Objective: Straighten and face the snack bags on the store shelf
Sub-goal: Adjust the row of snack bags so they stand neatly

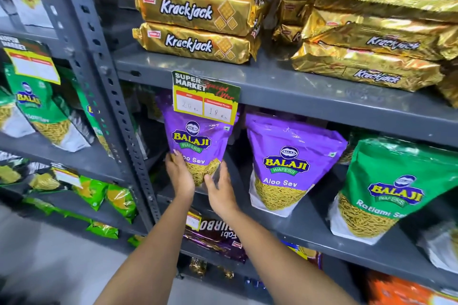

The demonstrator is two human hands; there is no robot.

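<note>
A purple Balaji Aloo Sev bag (198, 138) stands upright at the left end of the middle shelf (309, 228), its top behind a price tag. My left hand (179, 174) grips its lower left corner. My right hand (219, 192) presses flat against its lower right side, fingers together. A second purple Aloo Sev bag (287, 163) stands to the right, label forward. Further right a green Ratlami Sev bag (394, 188) leans slightly to the left.
Gold Krackjack packs (195, 10) are stacked on the shelf above, the right-hand stack (376, 32) untidy. A yellow and green price tag (205, 98) hangs from the shelf edge. A grey perforated upright (116, 96) separates a left bay holding green bags (39, 109).
</note>
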